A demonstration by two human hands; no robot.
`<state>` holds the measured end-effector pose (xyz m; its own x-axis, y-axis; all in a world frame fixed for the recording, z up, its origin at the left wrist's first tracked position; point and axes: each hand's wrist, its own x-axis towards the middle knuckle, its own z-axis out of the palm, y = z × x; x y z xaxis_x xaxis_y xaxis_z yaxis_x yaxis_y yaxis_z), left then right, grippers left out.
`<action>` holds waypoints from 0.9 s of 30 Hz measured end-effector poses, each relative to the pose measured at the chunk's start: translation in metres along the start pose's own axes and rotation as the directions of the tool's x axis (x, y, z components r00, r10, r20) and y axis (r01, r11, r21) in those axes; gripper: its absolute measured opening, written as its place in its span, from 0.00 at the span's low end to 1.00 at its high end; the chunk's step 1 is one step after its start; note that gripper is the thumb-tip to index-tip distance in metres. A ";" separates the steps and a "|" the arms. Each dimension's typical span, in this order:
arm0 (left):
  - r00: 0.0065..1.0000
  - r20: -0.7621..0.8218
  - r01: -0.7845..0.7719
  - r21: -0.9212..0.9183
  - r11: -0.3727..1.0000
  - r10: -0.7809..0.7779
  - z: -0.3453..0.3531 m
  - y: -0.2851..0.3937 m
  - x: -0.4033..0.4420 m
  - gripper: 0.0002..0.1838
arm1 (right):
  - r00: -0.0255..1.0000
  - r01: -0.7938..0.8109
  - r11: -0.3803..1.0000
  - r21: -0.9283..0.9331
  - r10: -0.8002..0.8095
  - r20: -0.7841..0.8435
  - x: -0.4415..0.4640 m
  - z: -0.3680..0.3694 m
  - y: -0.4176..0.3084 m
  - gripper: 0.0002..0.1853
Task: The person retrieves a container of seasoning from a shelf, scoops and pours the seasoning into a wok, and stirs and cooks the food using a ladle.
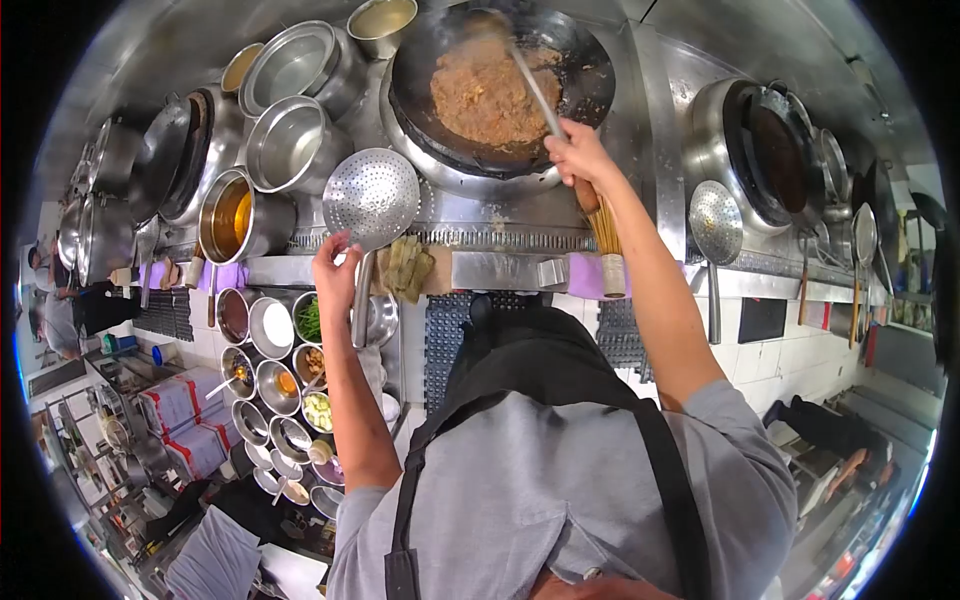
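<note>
My right hand is closed around the long handle of a ladle. The ladle's head is blurred at the far side of a large black wok. Brown minced food lies in the wok, with steam rising over it. My left hand has its fingers curled towards the thumb, beside a perforated skimmer that rests on the stove edge. Whether the fingers pinch anything is too small to see. The skimmer's handle runs down just right of this hand.
Metal pots stand left of the wok, one with orange liquid. Several ingredient bowls crowd the lower left. A folded cloth and a bamboo brush lie along the stove edge. Another wok is at right.
</note>
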<state>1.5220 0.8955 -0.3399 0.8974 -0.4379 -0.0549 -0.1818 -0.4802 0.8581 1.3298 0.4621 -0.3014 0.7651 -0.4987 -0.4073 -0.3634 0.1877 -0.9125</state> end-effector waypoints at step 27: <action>0.999 -0.024 -0.031 -0.053 0.998 0.029 -0.039 0.024 -0.006 0.19 | 0.995 -0.040 0.621 -0.783 -0.049 -0.089 -0.244 -0.041 -0.046 0.33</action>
<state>1.5279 0.9162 -0.2987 0.9009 -0.4336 -0.0176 -0.1875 -0.4254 0.8854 1.1385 0.5405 -0.1586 0.7315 -0.5806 -0.3575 -0.6722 -0.5263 -0.5207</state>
